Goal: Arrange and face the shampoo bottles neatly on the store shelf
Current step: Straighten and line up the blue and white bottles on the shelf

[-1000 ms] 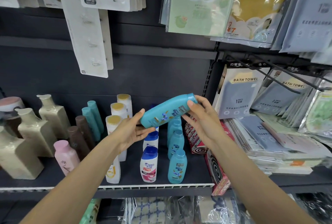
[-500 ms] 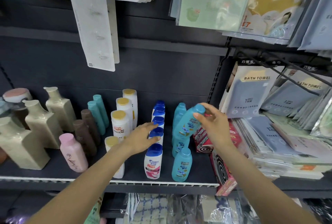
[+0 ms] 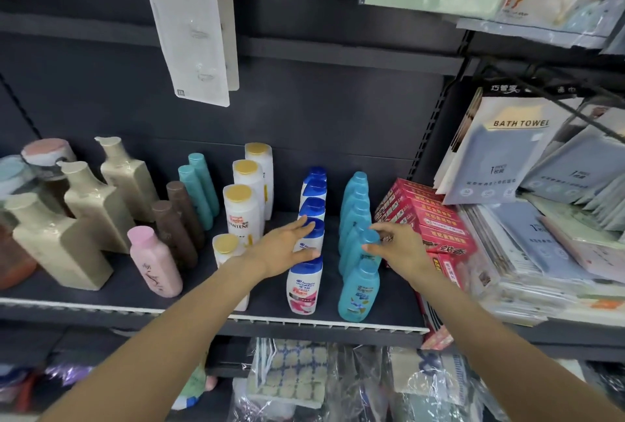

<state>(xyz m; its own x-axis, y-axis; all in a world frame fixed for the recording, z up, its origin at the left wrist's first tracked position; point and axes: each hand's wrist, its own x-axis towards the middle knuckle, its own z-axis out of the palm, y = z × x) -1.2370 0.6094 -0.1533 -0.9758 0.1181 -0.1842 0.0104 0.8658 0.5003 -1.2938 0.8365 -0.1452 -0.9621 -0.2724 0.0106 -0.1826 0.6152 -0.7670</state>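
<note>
The right hand [image 3: 399, 252] pinches the cap of a teal shampoo bottle [image 3: 363, 245], 2nd from front in the teal row on the shelf [image 3: 203, 315]. The left hand [image 3: 287, 249] is wide, fingers straight, touching a blue-cap white bottle [image 3: 313, 235] in the next row. Red boxes [image 3: 426, 215] sit just beside, on the right.

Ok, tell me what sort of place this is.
Most likely a small retail store's toiletries aisle. Shampoo bottles stand in front-to-back rows on a dark shelf with a price-strip edge, packaged bath towels fill the next bay, and carded goods hang from pegs above.
</note>
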